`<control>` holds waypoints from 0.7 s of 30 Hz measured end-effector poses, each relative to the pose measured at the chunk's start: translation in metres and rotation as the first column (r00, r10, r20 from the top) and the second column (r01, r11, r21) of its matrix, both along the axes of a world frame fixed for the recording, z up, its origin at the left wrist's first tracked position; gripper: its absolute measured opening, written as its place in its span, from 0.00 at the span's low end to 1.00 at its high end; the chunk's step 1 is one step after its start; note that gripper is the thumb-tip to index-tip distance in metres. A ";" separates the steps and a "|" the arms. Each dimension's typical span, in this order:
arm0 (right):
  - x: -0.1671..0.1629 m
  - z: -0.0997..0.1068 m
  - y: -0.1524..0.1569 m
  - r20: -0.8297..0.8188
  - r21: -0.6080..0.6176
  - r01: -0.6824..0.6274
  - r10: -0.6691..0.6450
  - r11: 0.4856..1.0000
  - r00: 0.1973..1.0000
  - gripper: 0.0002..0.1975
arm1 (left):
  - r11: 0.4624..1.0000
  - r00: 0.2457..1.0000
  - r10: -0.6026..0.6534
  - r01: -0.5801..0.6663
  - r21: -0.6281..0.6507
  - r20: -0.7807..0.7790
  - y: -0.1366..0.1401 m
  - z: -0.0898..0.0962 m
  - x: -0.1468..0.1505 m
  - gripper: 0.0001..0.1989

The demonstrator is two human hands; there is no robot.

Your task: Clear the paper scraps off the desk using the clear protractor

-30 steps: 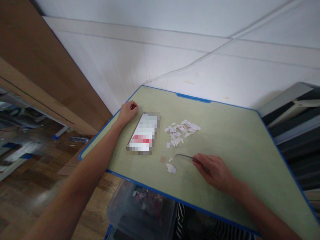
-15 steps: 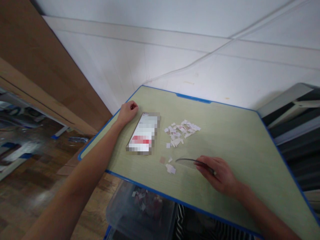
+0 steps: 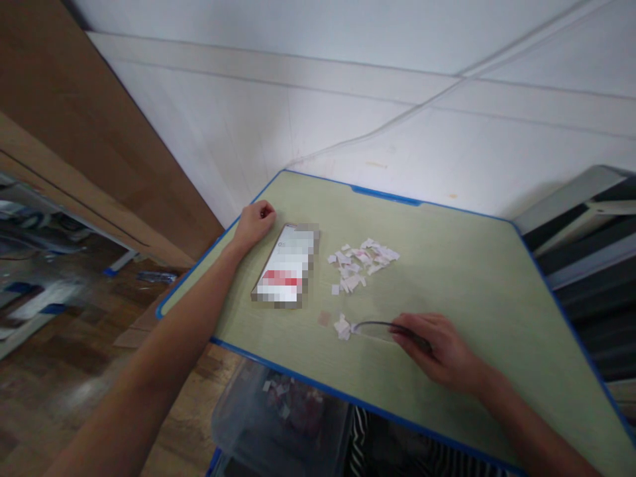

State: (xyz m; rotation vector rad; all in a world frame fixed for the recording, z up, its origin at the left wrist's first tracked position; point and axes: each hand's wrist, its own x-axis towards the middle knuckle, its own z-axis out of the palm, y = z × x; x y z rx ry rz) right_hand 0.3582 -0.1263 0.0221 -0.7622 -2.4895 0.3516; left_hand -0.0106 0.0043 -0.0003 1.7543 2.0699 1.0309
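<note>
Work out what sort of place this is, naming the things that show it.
Probably a small room in a home, though a workroom is possible: a blue-edged table stands against a white wall, over a wood-look floor, with a translucent box below.

Table pale green, blue-edged; tweezers dark; paper scraps white, some pinkish; fabric black-and-white striped.

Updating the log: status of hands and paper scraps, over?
Right grip: holding thin curved tool, tip at small paper cluster. Left grip: curled near phone. Larger paper pile beyond; nothing visibly blocking tip.
</note>
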 end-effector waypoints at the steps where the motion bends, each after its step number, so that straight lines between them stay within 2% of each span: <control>1: 0.001 0.000 0.000 -0.016 0.016 0.017 -0.017 1.000 1.000 0.13 | 1.000 1.000 0.001 -0.001 0.001 -0.002 0.000 0.000 0.000 0.02; 4: 0.001 0.001 0.001 -0.052 0.028 0.043 -0.041 0.999 0.998 0.11 | 1.000 1.000 -0.004 0.005 0.002 -0.008 0.001 -0.001 0.000 0.02; 15: 0.009 0.007 0.001 0.032 0.016 -0.015 0.014 1.000 0.999 0.12 | 1.000 1.000 0.006 -0.006 0.001 -0.010 0.000 0.001 0.001 0.02; 21: 0.006 0.006 0.006 0.030 0.074 0.054 -0.057 0.996 0.998 0.11 | 1.000 1.000 -0.004 0.004 0.013 0.001 0.002 -0.002 0.000 0.03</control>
